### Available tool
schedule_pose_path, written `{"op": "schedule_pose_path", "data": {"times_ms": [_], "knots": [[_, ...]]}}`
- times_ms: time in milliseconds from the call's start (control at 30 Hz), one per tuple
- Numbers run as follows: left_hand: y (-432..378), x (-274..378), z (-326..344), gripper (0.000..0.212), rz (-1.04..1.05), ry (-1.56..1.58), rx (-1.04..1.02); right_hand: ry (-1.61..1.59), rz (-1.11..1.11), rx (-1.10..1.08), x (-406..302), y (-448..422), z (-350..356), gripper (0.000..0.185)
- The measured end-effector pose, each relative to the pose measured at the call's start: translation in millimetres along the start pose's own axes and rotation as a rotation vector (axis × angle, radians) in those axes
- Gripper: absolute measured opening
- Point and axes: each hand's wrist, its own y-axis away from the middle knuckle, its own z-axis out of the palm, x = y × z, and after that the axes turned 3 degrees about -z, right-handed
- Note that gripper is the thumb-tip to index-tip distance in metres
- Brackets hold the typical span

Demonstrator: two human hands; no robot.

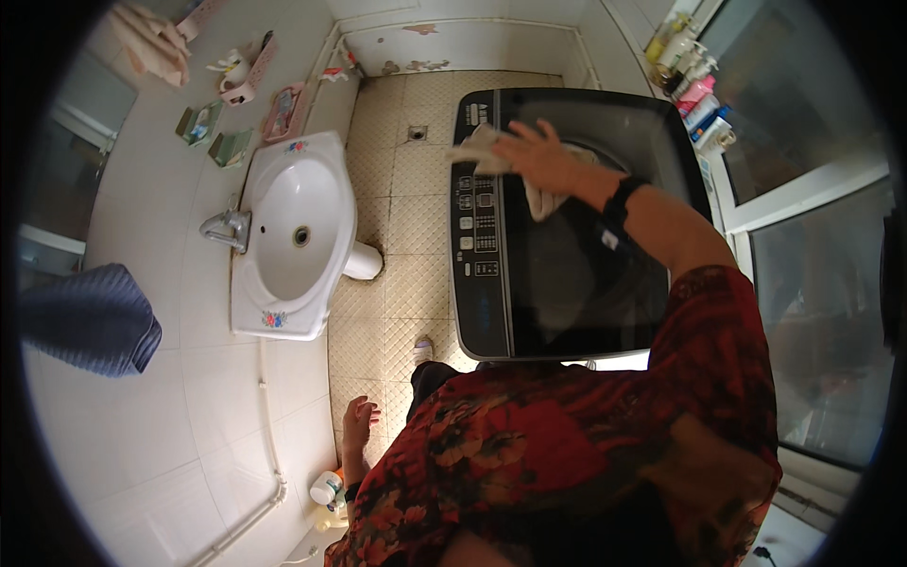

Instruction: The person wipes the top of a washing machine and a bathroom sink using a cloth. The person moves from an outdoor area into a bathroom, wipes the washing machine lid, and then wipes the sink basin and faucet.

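Observation:
A beige cloth [544, 202] lies bunched under my right hand [538, 157] on top of a black washing machine [574, 283]. Part of the cloth reaches left over the upper end of the control panel [478, 248], and the fingers look spread across it, slightly blurred. How firmly the fingers hold the cloth is hard to see. My left hand [362, 418] hangs low beside my body, above the tiled floor, with its fingers loosely curled and nothing visible in it.
A white washbasin [340, 177] with a metal faucet [228, 228] is on the left. Bottles [691, 78] line the windowsill at upper right. A blue towel [106, 319] hangs at far left. More containers [327, 489] stand near my left hand. A floor drain [418, 133] lies beyond the basin.

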Motion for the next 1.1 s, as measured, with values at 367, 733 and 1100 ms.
{"op": "schedule_pose_path", "data": {"times_ms": [367, 733, 1100], "knots": [[74.8, -63.4, 16.9, 0.027, -0.184, 0.244, 0.124, -0.208, 0.253, 0.056, 53.7, -102.2, 38.7, 0.036], [-32.6, 19.2, 7.1, 0.033, 0.104, -0.069, -0.041, -0.584, -0.779, -0.157, -180.7, 79.7, -44.4, 0.039], [-24.3, 6.7, 22.2, 0.032, 0.074, -0.074, -0.079, -0.284, -0.201, 0.013, -49.5, -31.0, -0.6, 0.035]]}}
